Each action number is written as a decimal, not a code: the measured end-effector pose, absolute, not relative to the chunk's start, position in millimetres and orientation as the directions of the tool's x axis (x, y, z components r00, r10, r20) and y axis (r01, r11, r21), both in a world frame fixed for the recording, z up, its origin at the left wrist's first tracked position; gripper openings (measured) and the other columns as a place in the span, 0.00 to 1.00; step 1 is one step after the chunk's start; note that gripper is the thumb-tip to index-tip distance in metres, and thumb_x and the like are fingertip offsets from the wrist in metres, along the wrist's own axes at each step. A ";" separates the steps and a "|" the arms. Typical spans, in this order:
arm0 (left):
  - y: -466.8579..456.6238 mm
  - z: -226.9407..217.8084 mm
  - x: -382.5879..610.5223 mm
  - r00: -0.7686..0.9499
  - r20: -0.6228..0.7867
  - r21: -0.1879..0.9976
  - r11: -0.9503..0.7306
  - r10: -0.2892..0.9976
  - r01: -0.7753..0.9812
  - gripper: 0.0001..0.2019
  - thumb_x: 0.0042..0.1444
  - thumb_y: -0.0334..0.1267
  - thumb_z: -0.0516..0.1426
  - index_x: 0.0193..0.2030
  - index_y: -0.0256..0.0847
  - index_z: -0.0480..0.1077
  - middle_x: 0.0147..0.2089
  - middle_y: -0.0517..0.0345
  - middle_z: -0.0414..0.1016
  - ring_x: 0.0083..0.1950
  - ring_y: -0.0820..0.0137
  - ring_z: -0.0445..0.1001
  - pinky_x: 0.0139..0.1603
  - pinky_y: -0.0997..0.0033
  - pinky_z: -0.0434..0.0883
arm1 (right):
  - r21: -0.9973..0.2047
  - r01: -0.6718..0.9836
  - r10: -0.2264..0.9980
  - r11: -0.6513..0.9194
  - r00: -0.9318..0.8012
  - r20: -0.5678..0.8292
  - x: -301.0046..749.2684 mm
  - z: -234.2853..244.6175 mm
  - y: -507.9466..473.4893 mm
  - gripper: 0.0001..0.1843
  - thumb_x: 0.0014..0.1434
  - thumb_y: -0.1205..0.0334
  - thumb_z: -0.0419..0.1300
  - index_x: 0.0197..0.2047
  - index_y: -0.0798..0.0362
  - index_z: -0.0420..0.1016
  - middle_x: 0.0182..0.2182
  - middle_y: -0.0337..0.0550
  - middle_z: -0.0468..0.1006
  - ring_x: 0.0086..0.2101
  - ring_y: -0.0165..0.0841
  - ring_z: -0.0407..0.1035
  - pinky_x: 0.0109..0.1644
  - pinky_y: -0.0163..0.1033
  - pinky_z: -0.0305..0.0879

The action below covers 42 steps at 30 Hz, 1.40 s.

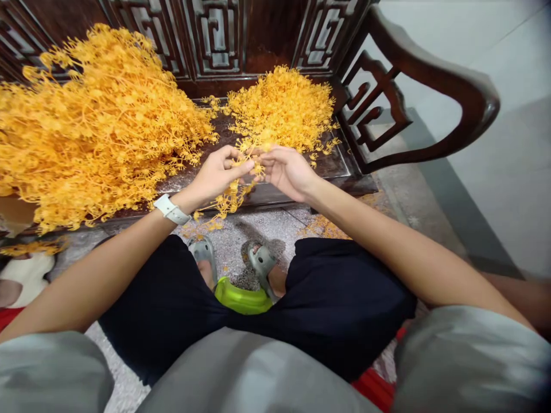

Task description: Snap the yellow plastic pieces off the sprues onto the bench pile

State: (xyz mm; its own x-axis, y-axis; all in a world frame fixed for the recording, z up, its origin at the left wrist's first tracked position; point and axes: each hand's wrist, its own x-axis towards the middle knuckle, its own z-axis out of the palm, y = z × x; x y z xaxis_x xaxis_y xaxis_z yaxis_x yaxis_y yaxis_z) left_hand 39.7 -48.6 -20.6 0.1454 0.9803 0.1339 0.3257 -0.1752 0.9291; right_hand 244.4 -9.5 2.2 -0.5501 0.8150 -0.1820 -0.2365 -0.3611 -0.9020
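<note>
Both of my hands work over the seat of a dark carved wooden bench (275,186). My left hand (217,175) pinches a branched yellow-orange sprig (230,198) between its fingertips, and a white wristwatch (172,209) sits on that wrist. My right hand (288,172) grips the top of the same tangle with its fingers, a little to the right. The sprig hangs down past the bench front. A large heap of such sprigs (94,132) lies to my left, and a smaller heap (279,109) lies straight ahead.
The bench's carved back (215,37) and curved armrest (413,86) stand beyond the heaps. Below lie a speckled stone floor (258,226) with loose sprig bits (322,228), my grey sandals (262,264), a green plastic container (243,296) between my knees, and a white object (28,281) at left.
</note>
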 end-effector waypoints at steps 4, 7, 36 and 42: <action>-54.2 -10.8 32.4 0.165 0.105 0.877 -0.170 0.981 0.450 0.15 0.65 0.52 0.66 0.39 0.42 0.72 0.23 0.67 0.62 0.23 0.75 0.55 0.25 0.71 0.51 | -0.930 -0.181 0.836 -0.319 -0.517 -0.186 248.4 5.6 -7.3 0.14 0.62 0.51 0.69 0.44 0.49 0.73 0.36 0.44 0.82 0.34 0.34 0.74 0.36 0.39 0.75; -60.3 -6.1 28.5 0.246 0.148 0.756 -0.270 0.958 0.597 0.12 0.67 0.49 0.64 0.41 0.42 0.76 0.25 0.65 0.65 0.25 0.74 0.57 0.28 0.69 0.53 | -0.960 -0.127 0.852 -0.251 -0.499 -0.157 251.2 1.9 -4.4 0.23 0.61 0.39 0.72 0.41 0.48 0.72 0.33 0.43 0.80 0.32 0.34 0.73 0.34 0.39 0.72; -110.1 15.0 40.6 0.599 0.191 0.389 -0.621 0.777 0.681 0.16 0.76 0.44 0.51 0.44 0.43 0.77 0.30 0.56 0.80 0.27 0.66 0.75 0.30 0.68 0.62 | -0.979 0.169 0.921 -0.112 -0.353 -0.166 325.1 -28.1 63.6 0.17 0.52 0.57 0.79 0.33 0.52 0.76 0.27 0.40 0.81 0.26 0.29 0.71 0.30 0.36 0.68; -93.6 8.8 29.9 0.490 0.178 0.426 -0.515 0.854 0.743 0.16 0.74 0.47 0.54 0.53 0.44 0.81 0.36 0.53 0.85 0.32 0.64 0.80 0.35 0.68 0.70 | -0.984 -0.020 0.901 -0.179 -0.405 -0.155 315.8 -6.2 51.9 0.16 0.59 0.48 0.74 0.41 0.49 0.78 0.38 0.42 0.85 0.34 0.31 0.75 0.38 0.38 0.75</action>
